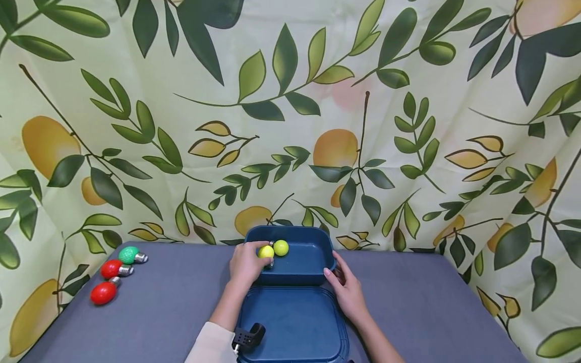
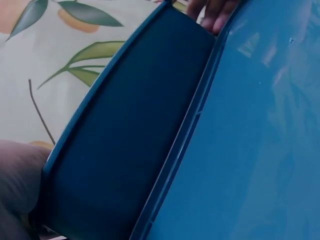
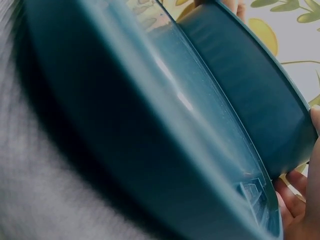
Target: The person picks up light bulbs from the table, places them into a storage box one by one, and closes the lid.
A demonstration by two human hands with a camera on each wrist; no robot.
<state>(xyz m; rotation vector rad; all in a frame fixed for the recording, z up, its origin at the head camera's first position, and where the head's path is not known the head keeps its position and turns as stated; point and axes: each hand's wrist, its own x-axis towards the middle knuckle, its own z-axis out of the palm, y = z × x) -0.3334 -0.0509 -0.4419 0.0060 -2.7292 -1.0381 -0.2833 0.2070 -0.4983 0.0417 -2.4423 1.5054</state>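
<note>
A deep blue box (image 1: 290, 279) stands near the wall, its open top facing up. At its left end my left hand (image 1: 245, 263) reaches over the rim and pinches a yellow light bulb (image 1: 265, 252) between thumb and fingers. Right beside that bulb, inside the box, is a second yellow light bulb (image 1: 281, 247). My right hand (image 1: 348, 291) grips the box's right front corner, thumb on the near side. In the right wrist view, fingers (image 3: 295, 192) of this hand curl under the box's end.
A blue lid (image 1: 292, 322) lies flat in front of the box. At the left of the grey table (image 1: 172, 302) are a green bulb (image 1: 128, 255), a red bulb (image 1: 110, 268) and another red bulb (image 1: 103, 293). A leaf-patterned cloth (image 1: 281, 166) hangs behind.
</note>
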